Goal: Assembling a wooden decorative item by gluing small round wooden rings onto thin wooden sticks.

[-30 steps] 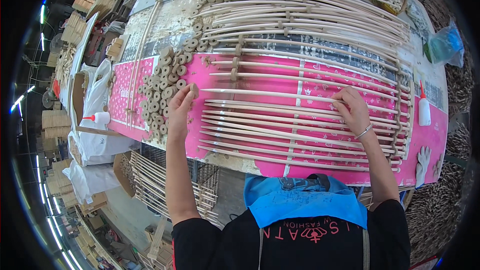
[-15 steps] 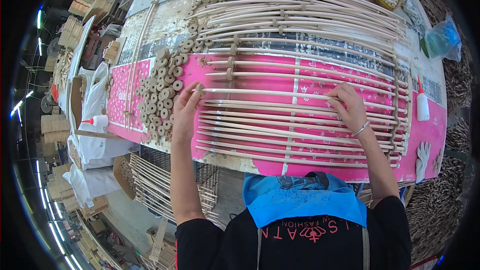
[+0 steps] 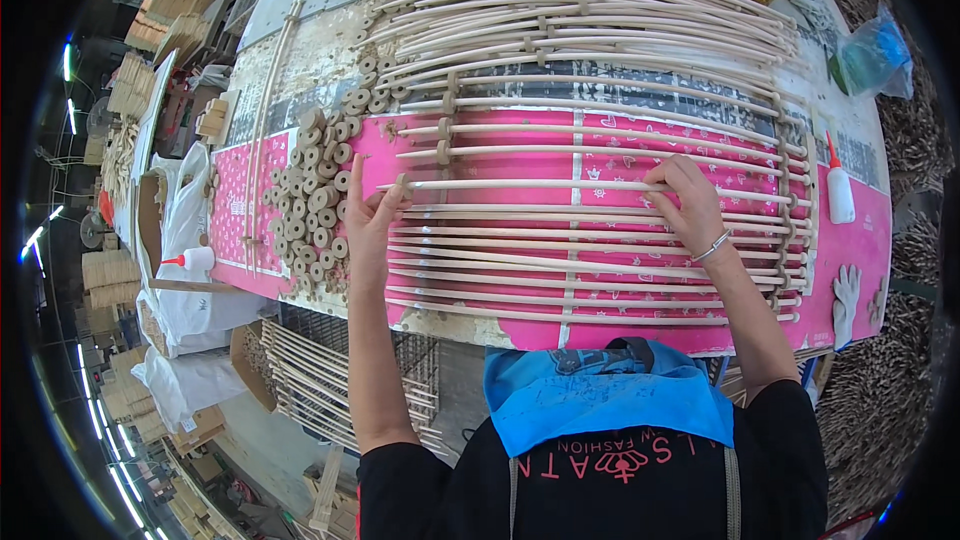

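On the pink-covered worktable (image 3: 240,180), both hands grip one pale rattan rod (image 3: 520,184) lying crosswise over the rod panel (image 3: 600,120). Left to right: a glue bottle with red tip (image 3: 196,258) sits off the table's left edge; a heap of small wooden rings (image 3: 315,205) lies just left of the left hand (image 3: 368,215). That hand, flatter on the panel a second ago, now pinches the rod's left end, fingers curled. Right hand (image 3: 690,202), bracelet at wrist, has shifted slightly up and left, fingertips closed on the same rod. A second glue bottle (image 3: 838,190) stands near the right edge. Rod joints under the fingers are hidden; the panel's top is cut off.
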Motion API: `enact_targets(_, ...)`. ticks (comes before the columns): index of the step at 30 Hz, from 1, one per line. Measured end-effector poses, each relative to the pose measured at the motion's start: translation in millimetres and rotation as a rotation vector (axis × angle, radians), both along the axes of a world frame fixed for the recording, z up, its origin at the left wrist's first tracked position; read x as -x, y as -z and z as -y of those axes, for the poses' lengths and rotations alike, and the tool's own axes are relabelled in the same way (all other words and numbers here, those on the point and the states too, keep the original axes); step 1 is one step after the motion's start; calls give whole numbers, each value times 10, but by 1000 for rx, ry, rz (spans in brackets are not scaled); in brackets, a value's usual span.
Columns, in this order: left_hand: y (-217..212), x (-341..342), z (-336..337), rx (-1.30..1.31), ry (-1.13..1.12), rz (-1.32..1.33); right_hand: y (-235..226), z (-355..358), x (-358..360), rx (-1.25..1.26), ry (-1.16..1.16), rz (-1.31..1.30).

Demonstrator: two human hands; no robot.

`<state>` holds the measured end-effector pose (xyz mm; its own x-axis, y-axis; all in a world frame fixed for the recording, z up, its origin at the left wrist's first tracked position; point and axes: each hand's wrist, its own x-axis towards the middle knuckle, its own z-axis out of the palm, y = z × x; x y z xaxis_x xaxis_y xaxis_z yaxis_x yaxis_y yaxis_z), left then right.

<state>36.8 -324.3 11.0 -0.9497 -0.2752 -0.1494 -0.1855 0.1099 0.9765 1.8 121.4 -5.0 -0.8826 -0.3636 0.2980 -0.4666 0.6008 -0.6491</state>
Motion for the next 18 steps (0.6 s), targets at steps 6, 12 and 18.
enact_targets(6,-35,28,-67,-3,21,-35,-34,88,16,-4,8,-26)
enact_targets(12,-98,22,-184,37,12,15,-23,74,46,-61,24,-79)
enact_targets(18,51,151,-317,-19,69,-29,59,-39,63,-90,53,-91)
